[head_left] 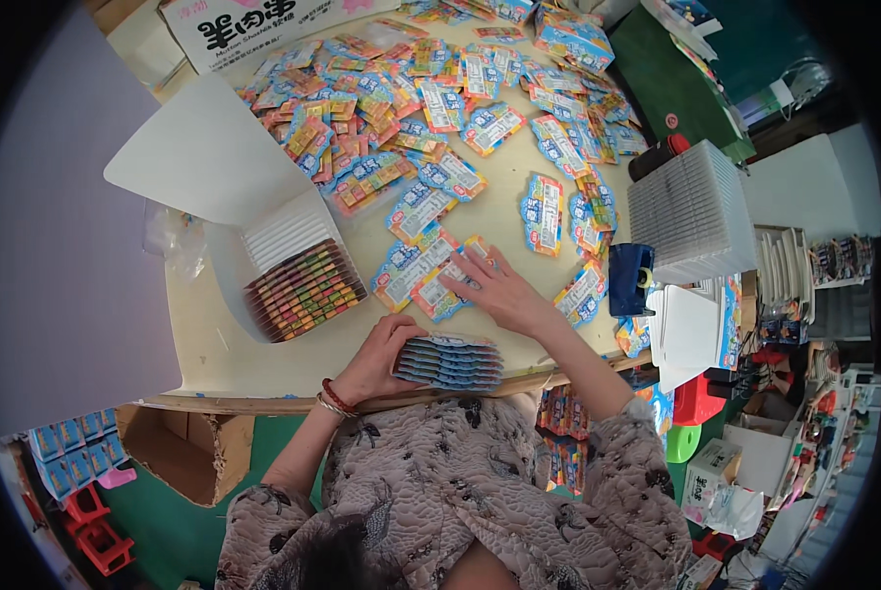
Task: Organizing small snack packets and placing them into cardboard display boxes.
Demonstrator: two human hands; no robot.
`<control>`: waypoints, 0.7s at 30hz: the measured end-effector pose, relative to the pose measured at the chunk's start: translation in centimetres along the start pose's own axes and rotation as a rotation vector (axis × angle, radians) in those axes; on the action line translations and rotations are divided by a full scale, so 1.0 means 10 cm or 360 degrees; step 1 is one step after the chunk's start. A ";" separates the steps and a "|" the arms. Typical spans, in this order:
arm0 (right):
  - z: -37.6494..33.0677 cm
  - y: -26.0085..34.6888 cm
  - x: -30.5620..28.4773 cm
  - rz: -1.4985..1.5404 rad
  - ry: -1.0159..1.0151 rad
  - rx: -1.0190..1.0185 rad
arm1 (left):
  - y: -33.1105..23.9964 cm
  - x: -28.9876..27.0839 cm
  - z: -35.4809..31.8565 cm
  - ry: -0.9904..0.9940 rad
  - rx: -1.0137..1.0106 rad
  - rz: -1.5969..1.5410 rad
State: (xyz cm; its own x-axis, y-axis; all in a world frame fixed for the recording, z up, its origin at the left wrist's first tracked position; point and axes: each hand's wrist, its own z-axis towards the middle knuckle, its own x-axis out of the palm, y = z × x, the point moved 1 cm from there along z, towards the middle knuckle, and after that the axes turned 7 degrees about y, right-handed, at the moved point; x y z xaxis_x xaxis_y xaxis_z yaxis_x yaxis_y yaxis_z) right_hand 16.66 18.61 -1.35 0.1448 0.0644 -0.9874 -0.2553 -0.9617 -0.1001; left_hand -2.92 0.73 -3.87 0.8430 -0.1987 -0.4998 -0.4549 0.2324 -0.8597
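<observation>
My left hand is wrapped round one end of a neat stack of candy packets at the table's front edge. The stack has wavy blue edges. Just beyond it, my right hand lies with fingers stretched out over a loose blue, orange and pink packet, its fingertips on or just above the card. Another loose packet lies beside it on the left. To the left, an opened white box holds rows of colourful packets standing tightly together.
A large heap of loose packets spreads over the far table. A printed carton stands behind it. At right are a stack of clear plastic trays and a blue tape dispenser. An open cardboard box sits below the table at left.
</observation>
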 end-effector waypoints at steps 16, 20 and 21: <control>0.78 0.41 -0.10 0.0837 0.0099 0.1171 | 0.04 0.06 -0.05 -0.0109 0.0045 0.0014; 1.21 0.62 -0.17 0.0385 0.0325 0.1298 | 0.06 0.10 -0.03 -0.0111 0.0064 0.0048; 1.25 0.65 -0.23 0.0313 0.0458 0.1307 | 0.08 0.10 -0.04 -0.0129 0.0067 0.0059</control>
State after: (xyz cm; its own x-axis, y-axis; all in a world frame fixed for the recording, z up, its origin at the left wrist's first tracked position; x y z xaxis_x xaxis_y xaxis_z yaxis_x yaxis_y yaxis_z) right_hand 2.71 15.51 -1.30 0.2322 -0.2571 -0.9381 -0.8894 -0.4466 -0.0977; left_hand -2.54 0.32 -5.15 0.8472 -0.1116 -0.5195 -0.4752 0.2783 -0.8347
